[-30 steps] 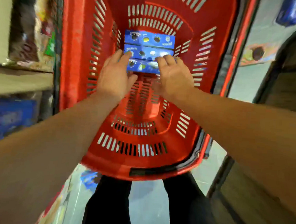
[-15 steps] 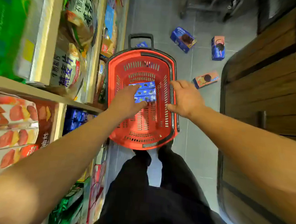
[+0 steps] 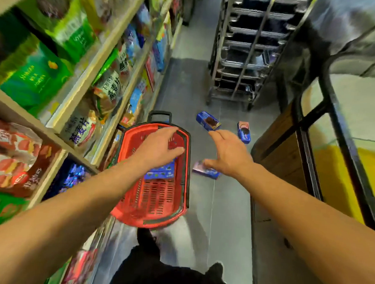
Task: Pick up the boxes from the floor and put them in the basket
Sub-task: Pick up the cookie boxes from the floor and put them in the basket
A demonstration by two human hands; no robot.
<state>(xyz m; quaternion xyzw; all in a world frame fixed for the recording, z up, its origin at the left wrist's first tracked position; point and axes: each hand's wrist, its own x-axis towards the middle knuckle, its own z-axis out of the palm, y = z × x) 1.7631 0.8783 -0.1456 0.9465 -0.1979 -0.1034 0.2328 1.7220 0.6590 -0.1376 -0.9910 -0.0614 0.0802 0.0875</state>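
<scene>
Both hands empty above red basket and floor boxes.
Shelving (image 3: pixel 80 97) at left; red basket (image 3: pixel 124 160) on floor holds blue boxes (image 3: pixel 160 173); left hand (image 3: pixel 160 149) above basket, fingers relaxed, grasping nothing; right hand (image 3: pixel 227 154) spread, released, above nearest floor box (image 3: pixel 205 172); two more boxes (image 3: pixel 207 121) (image 3: pixel 244 132) beyond; metal rack (image 3: pixel 247 58) behind.

Blue boxes (image 3: pixel 160 172) in red basket (image 3: pixel 125 151)
</scene>
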